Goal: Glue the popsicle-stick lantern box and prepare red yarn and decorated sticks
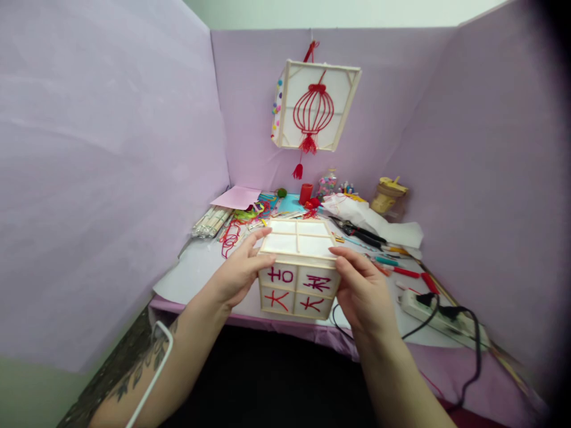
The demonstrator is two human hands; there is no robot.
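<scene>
A box-shaped paper lantern [297, 267] with pale wooden strips is held between my two hands, over the table's front edge. Its near side is split into panes, each with a red or purple Chinese character; the top has plain white panes. My left hand [241, 267] grips the left side, thumb and fingers at the upper edge. On the right side, my right hand [363, 291] holds the lantern with fingertips at the top right corner. The lantern's far sides and underside are hidden.
A finished-looking lantern [319, 107] hangs above the table [200, 270]. Wooden sticks [212, 221] and red cord [231, 238] lie left. Black-handled pliers [357, 232], white paper [379, 220], markers and a power strip [428, 312] with black cables lie right. A yellow-lidded cup [388, 195] stands behind.
</scene>
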